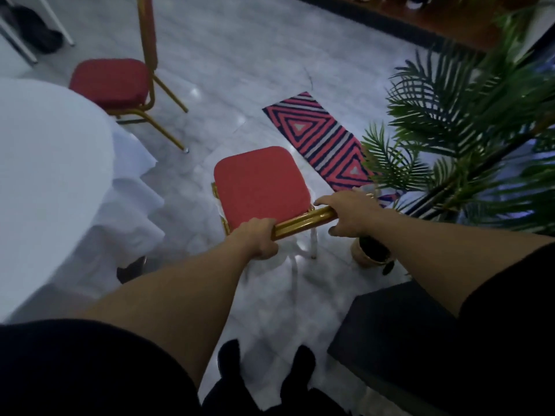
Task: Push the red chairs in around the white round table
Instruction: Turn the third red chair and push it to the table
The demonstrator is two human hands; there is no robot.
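Both hands were on the gold top rail of the near red chair (260, 184). The left hand (258, 237) was curled tight around the rail's left end, and the right hand (350, 213) was draped over the right end with fingers bent down the far side, thumb underneath, so gripping too. The rail's long axis ran left to right, tipping up a bit toward the right. The seat pointed away from the person and slightly left, not squarely at the white round table (51, 163), which sat off to the left under a draped cloth. There was open floor between chair and table.

The second red chair (111, 82) stood farther back, seat just beside the table's far edge, its tall back upright on the right side.

Right of the near chair was a striped pink and navy rug (318, 139), lying diagonally, and a palm plant (468, 121) whose fronds hung near the right hand, with its pot (371, 253) just below the wrist. A dark box-like thing (390, 334) sat at lower right.

The floor (240, 55) was pale glossy marble-look tile, and the whole shot was a bit blurry.
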